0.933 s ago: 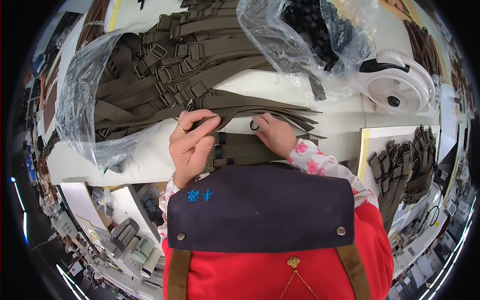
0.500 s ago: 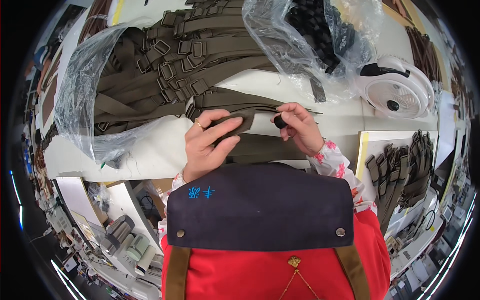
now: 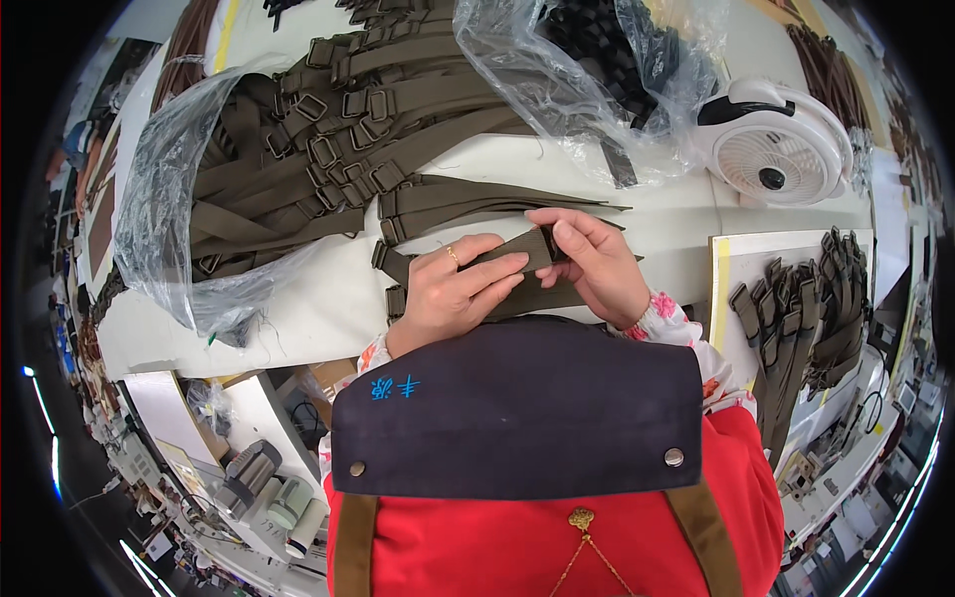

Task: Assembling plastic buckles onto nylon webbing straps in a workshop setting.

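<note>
My left hand [image 3: 448, 294], a ring on one finger, grips a dark olive webbing strap [image 3: 522, 249] between fingers and thumb. At the strap's free end my right hand [image 3: 599, 267] pinches a small black piece [image 3: 553, 243], which meets the webbing. Fingers partly hide that piece, so its exact kind cannot be made out. Just beyond both hands, more olive straps [image 3: 477, 196] with metal buckles lie across the white table. Other strap lengths lie under and between my hands.
A large pile of buckled straps [image 3: 438, 90] spills from a clear plastic bag [image 3: 164, 214] at the left. Another clear bag [image 3: 557, 95] holds black parts [image 3: 607, 65]. A white fan [image 3: 776, 149] stands at the right, near a board with bundled straps [image 3: 796, 318].
The black piece in my right hand has come to the strap's end. Both hands are closer together, and the left hand has moved right. The view has shifted slightly.
</note>
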Tool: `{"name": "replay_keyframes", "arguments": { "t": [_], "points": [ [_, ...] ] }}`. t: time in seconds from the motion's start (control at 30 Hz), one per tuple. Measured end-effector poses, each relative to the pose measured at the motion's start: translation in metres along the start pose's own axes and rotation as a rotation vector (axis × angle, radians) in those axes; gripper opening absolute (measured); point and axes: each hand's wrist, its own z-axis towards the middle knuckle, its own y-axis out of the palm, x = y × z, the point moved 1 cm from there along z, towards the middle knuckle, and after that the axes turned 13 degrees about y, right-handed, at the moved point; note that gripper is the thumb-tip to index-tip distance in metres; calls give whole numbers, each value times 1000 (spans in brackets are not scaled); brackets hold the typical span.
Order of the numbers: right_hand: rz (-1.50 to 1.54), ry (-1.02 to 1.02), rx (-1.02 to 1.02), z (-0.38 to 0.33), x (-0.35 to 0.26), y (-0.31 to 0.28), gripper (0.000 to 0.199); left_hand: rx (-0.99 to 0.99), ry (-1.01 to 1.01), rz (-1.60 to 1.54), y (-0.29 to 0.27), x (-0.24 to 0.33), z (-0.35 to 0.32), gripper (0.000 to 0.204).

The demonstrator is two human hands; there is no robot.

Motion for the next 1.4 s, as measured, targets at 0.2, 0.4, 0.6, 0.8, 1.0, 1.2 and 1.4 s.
{"name": "replay_keyframes", "arguments": {
  "t": [0.2,0.4,0.6,0.8,1.0,1.2,1.4],
  "points": [
    [-325,-36,-50,-11,-3,-10,35,-49,100,53,-5,5,2,27],
    [-227,237,-164,-6,2,-11,30,-131,122,-35,-2,15,3,22],
    [-430,340,-86,3,18,4,21,-36,-260,-193,12,15,-4,40],
    [-1092,-401,-99,3,0,-23,13,-243,-152,-30,4,3,-9,25],
    [-1617,-812,165,-13,-35,-95,21,-379,-221,310,-33,-26,-50,16],
    [-1887,-395,122,-11,-23,-136,17,-356,-157,454,-1,-40,-96,28],
    [-1559,-584,524,47,-81,-132,18,-568,-332,338,9,-23,-105,28]
  ]
}}
